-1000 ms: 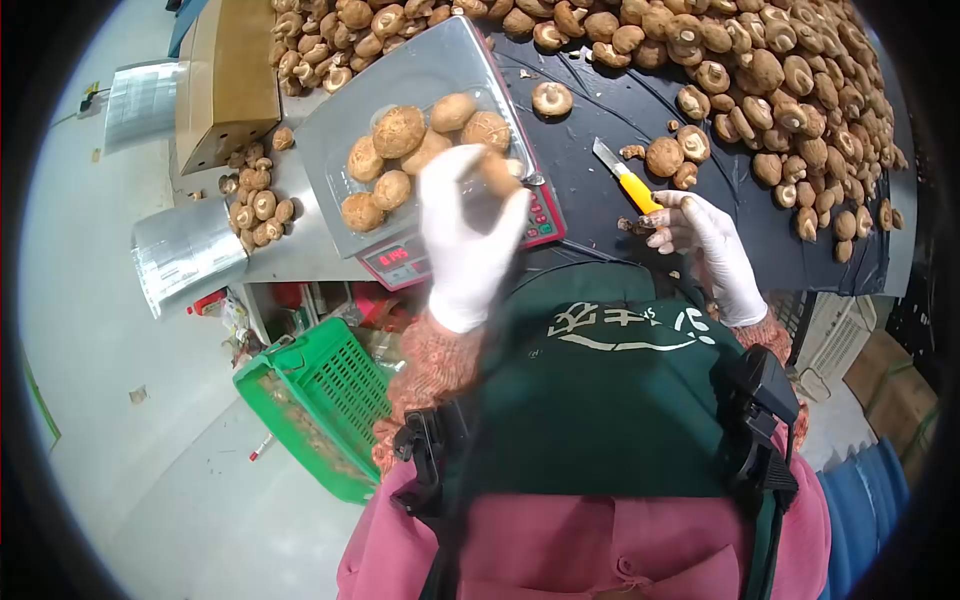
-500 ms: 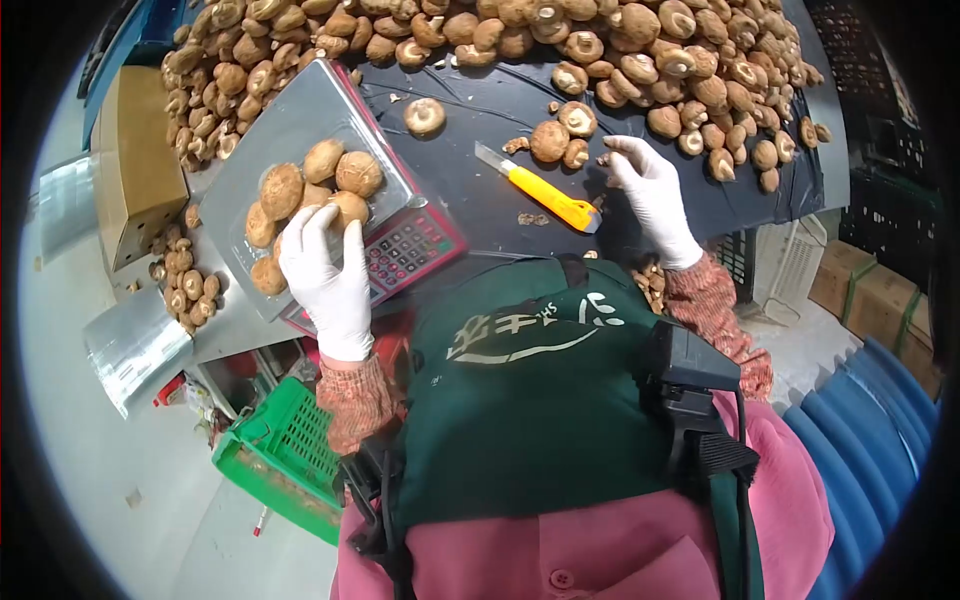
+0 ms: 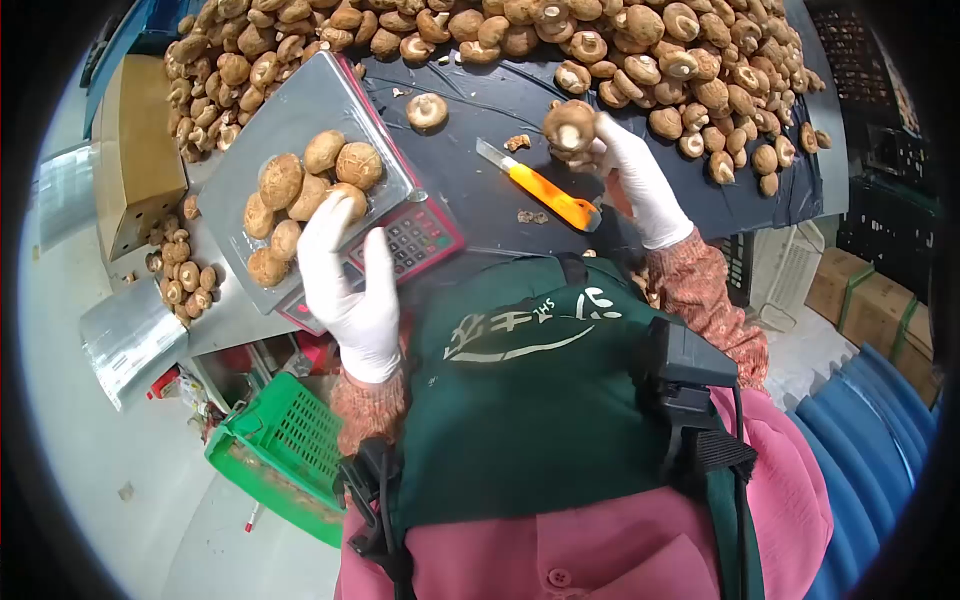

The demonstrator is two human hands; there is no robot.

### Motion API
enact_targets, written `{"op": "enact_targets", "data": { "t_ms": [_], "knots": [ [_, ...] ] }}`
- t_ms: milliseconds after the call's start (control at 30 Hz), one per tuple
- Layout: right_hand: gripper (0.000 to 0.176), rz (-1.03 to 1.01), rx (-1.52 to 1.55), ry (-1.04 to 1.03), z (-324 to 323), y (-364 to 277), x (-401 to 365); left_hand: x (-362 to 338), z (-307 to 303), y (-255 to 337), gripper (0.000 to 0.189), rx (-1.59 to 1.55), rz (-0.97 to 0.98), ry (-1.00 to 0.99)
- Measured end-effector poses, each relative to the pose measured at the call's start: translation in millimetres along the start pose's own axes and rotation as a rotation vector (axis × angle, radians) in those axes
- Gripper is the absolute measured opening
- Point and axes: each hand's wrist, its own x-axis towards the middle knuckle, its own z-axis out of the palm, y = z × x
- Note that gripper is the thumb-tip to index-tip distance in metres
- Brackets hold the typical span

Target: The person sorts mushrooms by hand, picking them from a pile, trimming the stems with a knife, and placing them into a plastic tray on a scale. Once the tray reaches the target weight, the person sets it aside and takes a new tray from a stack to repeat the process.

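Observation:
In white gloves, both my hands are over the dark work table. My right hand (image 3: 640, 180) grips a brown shiitake mushroom (image 3: 571, 115), its pale stem facing me; part of the grip is hidden behind the cap. My left hand (image 3: 350, 290) has thumb and fingers apart, fingertips at the nearest mushroom on the scale's tray. Several mushrooms (image 3: 281, 180) sit in a cluster on that clear-covered scale (image 3: 230, 170), whose keypad (image 3: 410, 243) is right beside my left thumb. Between my hands lies a yellow utility knife (image 3: 545, 192), blade pointing away to the left.
A large heap of mushrooms (image 3: 700, 60) spans the table's far side. One loose mushroom (image 3: 427, 112) and trimmed scraps (image 3: 518, 142) lie near the knife. To the left stand a cardboard box (image 3: 140, 160) and a small mushroom pile (image 3: 187, 275); a green basket (image 3: 290, 430) is below.
My right hand has moved left and taken up a mushroom; the small group beside the knife is gone from the table. My left hand has shifted slightly right and toward me, its fingers still spread.

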Motion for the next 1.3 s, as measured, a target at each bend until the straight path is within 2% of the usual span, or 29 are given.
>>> {"op": "enact_targets", "data": {
  "t_ms": [33,233,300,367,567,633,700,733,767,833,867,967,1067,1167,1200,1300],
  "knots": [
    [0.044,0.049,0.212,-0.082,-4,-2,-4,-2,7,3,0.038,-0.088,-0.062,-0.035],
    [0.044,0.172,0.404,-0.101,21,-9,-22,-6,41,23,0.038,-0.346,-0.243,-0.435],
    [0.044,0.219,0.469,-0.153,30,-7,-24,-7,49,22,0.037,-0.484,-0.280,-0.469],
    [0.044,0.241,0.419,-0.152,41,-5,-27,-5,50,30,0.039,-0.577,-0.403,-0.493],
    [0.043,0.218,0.413,-0.209,37,8,-32,-7,53,26,0.044,-0.645,-0.429,-0.513],
    [0.042,0.176,0.147,-0.129,31,-23,-57,-7,50,25,0.043,-0.630,-0.462,-0.544],
    [0.034,0.051,-0.419,-0.208,-26,-31,-75,-11,49,24,0.040,-0.701,-0.478,-0.510],
    [0.033,0.200,-0.741,-0.152,-26,-62,-92,-10,48,25,0.039,-0.671,-0.515,-0.516],
    [0.038,0.214,-0.745,-0.164,-45,-60,-106,-9,46,25,0.038,-0.636,-0.558,-0.522],
    [0.040,0.217,-1.730,-0.265,-73,-74,-120,-10,52,19,0.035,-0.626,-0.571,-0.520],
    [0.039,0.132,-1.851,-0.169,-83,-69,-123,-10,55,19,0.036,-0.668,-0.598,-0.514],
    [0.039,-0.340,-1.551,0.267,-88,-49,-104,-9,65,26,0.036,-0.659,-0.581,-0.579],
    [0.053,-0.458,-1.644,0.523,-93,-25,-56,-11,67,27,0.035,-0.598,-0.501,-0.677],
    [0.055,-0.393,-1.906,0.627,-105,-9,-13,-12,63,26,0.033,-0.531,-0.480,-0.710],
    [0.059,-0.519,-1.910,0.623,-111,-5,-2,-13,62,24,0.033,-0.521,-0.488,-0.694],
    [0.050,-0.573,-1.808,0.664,-123,-1,1,-10,57,25,0.030,-0.486,-0.512,-0.655]
  ]
}}
